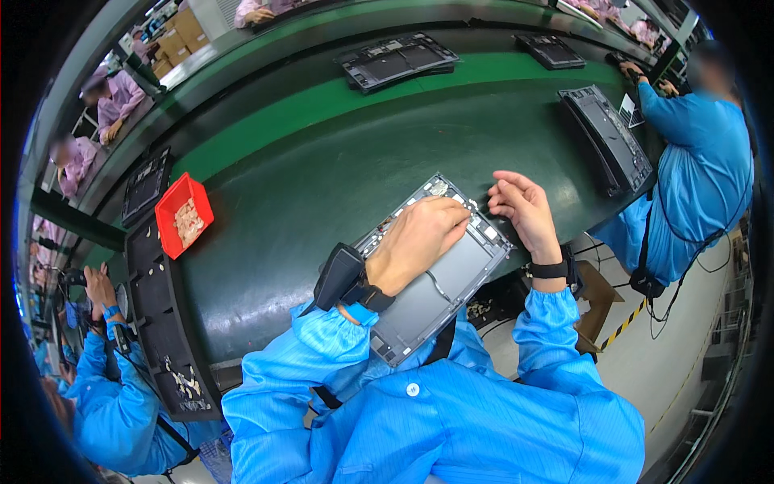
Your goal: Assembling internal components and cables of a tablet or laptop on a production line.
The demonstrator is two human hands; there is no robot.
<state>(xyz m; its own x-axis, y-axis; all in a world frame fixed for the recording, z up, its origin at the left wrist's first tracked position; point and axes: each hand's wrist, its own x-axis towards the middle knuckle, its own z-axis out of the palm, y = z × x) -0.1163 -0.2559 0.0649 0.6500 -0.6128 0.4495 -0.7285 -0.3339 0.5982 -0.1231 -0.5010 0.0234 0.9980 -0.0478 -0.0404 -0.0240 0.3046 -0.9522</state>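
Observation:
A thin grey tablet-like housing lies tilted at the near edge of the green table, its lower end over my lap. Small parts and connectors line its far end, and a dark cable crosses its middle. My left hand rests over the far half, fingers bent and pressed together near the upper right corner; whatever they grip is hidden beneath them. Just right of that corner, my right hand is raised off the housing. Its fingers are loosely curled and apart, with nothing visible in them.
A red bin of small pale pieces stands left, by a black compartment tray with scraps. Similar housings lie at the far side, far right, right and left. Co-workers in blue flank me.

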